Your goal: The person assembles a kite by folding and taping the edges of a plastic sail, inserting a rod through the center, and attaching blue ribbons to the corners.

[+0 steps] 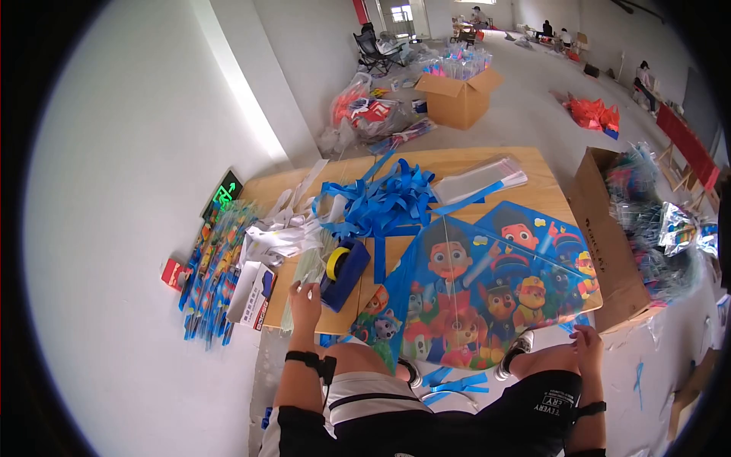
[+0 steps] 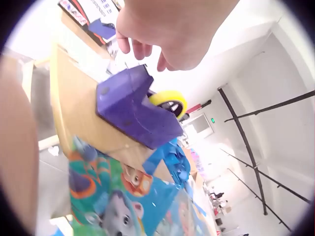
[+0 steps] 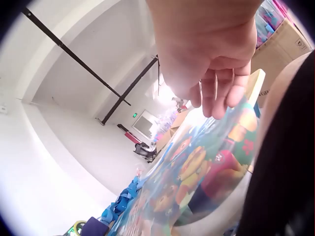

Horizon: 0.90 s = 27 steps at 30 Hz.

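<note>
The left hand (image 1: 305, 306) (image 2: 170, 37) hangs beside a dark blue tape dispenser (image 1: 354, 276) (image 2: 130, 105) with a yellow roll (image 1: 333, 263) (image 2: 171, 100); its fingers are loosely bent and hold nothing. Printed plastic pieces with cartoon dogs (image 1: 464, 308) (image 2: 118, 211) (image 3: 197, 174) lie overlapping over the table's near edge. At their right lower corner is the right hand (image 1: 587, 350) (image 3: 211, 64), fingers relaxed, no object seen in it; whether it touches the plastic is unclear. Blue strips (image 1: 392, 196) lie in a heap behind, white strips (image 1: 282, 238) to their left.
Clear plastic sleeves (image 1: 483, 181) lie at the back of the wooden table (image 1: 525, 158). Left of it are a small box (image 1: 251, 295) and a bundle of colourful packets (image 1: 217, 266). A carton of wrapped items (image 1: 609, 251) stands at the right, another carton (image 1: 455, 103) beyond.
</note>
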{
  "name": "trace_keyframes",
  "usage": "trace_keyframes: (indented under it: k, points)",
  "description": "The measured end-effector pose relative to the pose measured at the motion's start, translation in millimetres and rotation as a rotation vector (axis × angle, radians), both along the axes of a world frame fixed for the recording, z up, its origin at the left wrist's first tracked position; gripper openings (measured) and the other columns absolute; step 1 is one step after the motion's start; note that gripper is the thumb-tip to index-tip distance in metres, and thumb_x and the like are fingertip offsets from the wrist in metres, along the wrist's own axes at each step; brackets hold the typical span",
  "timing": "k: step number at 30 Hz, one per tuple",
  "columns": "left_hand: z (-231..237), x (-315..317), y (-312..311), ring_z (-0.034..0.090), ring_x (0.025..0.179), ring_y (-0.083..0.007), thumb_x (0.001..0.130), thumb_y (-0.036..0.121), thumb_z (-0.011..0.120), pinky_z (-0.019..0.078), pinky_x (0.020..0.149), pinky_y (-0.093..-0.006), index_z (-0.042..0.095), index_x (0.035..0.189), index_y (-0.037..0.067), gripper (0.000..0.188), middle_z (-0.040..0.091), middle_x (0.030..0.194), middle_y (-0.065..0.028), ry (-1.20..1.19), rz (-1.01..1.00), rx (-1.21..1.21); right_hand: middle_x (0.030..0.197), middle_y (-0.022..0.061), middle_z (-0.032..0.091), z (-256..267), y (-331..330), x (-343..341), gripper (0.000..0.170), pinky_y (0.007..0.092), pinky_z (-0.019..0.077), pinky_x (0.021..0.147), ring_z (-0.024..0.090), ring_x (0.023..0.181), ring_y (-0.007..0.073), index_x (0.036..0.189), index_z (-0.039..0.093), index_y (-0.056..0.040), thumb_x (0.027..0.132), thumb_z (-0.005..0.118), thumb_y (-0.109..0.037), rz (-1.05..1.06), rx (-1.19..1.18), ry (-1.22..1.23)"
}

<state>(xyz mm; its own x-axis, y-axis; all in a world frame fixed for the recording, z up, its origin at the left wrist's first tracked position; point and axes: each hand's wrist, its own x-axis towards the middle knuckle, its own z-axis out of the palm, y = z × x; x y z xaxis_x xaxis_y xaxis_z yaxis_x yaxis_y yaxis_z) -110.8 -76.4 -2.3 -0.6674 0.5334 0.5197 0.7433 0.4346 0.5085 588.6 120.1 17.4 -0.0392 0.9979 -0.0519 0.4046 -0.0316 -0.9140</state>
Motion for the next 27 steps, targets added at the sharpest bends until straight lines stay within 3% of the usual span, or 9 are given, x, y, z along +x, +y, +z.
trace_keyframes:
  k: [1,3,5,9,11,15,17,23,27]
  points:
    - [-6.6,-12.3,1.5,0.060,0.115,-0.0364,0.099,0.029,0.063,0.0542,0.088,-0.0439,0.076,0.104,0.003,0.030,0.058,0.127,-0.0293,0.075,-0.028,-0.114,0.092,0.0082,0.073,-0.9,-8.3,1.1,0.021,0.0254,0.0514,0.065,0.067,0.077,0.0116,0.116,0.069,-0.0017,0.101,0.055,-0.005,-0.003,0.006,-0.007]
    - [-6.7,-29.9,10.8,0.066,0.102,-0.0360,0.102,0.039,0.055,0.0542,0.086,-0.0479,0.076,0.101,0.000,0.044,0.065,0.119,-0.0298,0.108,-0.088,-0.141,0.092,0.0062,0.072,-5.1,-21.9,0.7,0.021,0.0245,0.0500,0.064,0.063,0.073,0.0106,0.117,0.068,-0.0016,0.101,0.054,-0.005,-0.010,-0.011,0.042]
    - [11.4,-33.7,20.1,0.069,0.082,-0.0347,0.105,0.043,0.046,0.0553,0.081,-0.0466,0.076,0.092,-0.002,0.057,0.072,0.097,-0.0238,-0.545,-0.172,-0.154,0.091,0.0057,0.070,-16.4,-31.5,-1.5,0.022,0.0245,0.0501,0.067,0.062,0.073,0.0106,0.117,0.068,-0.0010,0.102,0.053,-0.004,-0.007,0.024,0.063]
    - [31.7,-21.2,30.8,0.068,0.068,-0.0310,0.107,0.047,0.038,0.0545,0.076,-0.0450,0.076,0.081,-0.003,0.068,0.074,0.080,-0.0173,-0.706,-0.090,-0.068,0.088,0.0056,0.068,-31.3,-34.6,-3.4,0.022,0.0243,0.0503,0.068,0.062,0.073,0.0106,0.115,0.068,0.0002,0.103,0.050,-0.002,-0.015,0.122,0.115]
    - [42.4,-16.7,36.4,0.068,0.071,-0.0265,0.106,0.049,0.039,0.0524,0.072,-0.0406,0.075,0.074,-0.004,0.072,0.074,0.078,-0.0154,-0.906,0.000,0.193,0.088,0.0056,0.068,-32.3,-33.4,-6.1,0.021,0.0241,0.0504,0.069,0.062,0.073,0.0106,0.115,0.068,0.0006,0.103,0.050,-0.002,-0.026,0.134,0.108]
    - [68.2,-13.4,27.3,0.067,0.070,-0.0228,0.103,0.050,0.049,0.0503,0.068,-0.0382,0.077,0.078,-0.004,0.066,0.072,0.073,-0.0118,-0.721,-0.066,0.142,0.086,0.0050,0.068,-34.9,-24.6,-14.9,0.021,0.0242,0.0504,0.068,0.062,0.072,0.0099,0.113,0.069,0.0004,0.103,0.051,-0.002,-0.020,0.122,0.065]
    - [96.5,3.7,9.9,0.062,0.067,-0.0173,0.098,0.045,0.061,0.0485,0.065,-0.0357,0.077,0.081,-0.003,0.054,0.070,0.072,-0.0079,-0.544,-0.047,-0.103,0.085,0.0047,0.068,-33.7,-23.1,-19.6,0.020,0.0244,0.0503,0.068,0.062,0.071,0.0096,0.112,0.069,0.0003,0.102,0.051,-0.001,0.007,0.121,0.030]
    - [51.9,-9.3,-49.4,0.054,0.064,-0.0087,0.090,0.039,0.074,0.0456,0.063,-0.0334,0.079,0.087,-0.001,0.040,0.064,0.065,-0.0073,-0.701,-0.144,-0.068,0.082,0.0041,0.068,-39.1,-14.3,-25.2,0.020,0.0244,0.0502,0.063,0.061,0.068,0.0087,0.109,0.071,-0.0018,0.102,0.052,-0.002,0.059,0.158,-0.120]
    - [-5.0,-31.8,-60.2,0.060,0.063,-0.0152,0.091,0.038,0.074,0.0473,0.063,-0.0355,0.080,0.090,0.002,0.036,0.067,0.065,-0.0096,-0.609,-0.190,-0.140,0.081,0.0041,0.069,-43.8,-9.4,-25.9,0.019,0.0246,0.0503,0.063,0.062,0.066,0.0086,0.108,0.071,-0.0017,0.102,0.053,-0.002,0.046,0.152,-0.100]
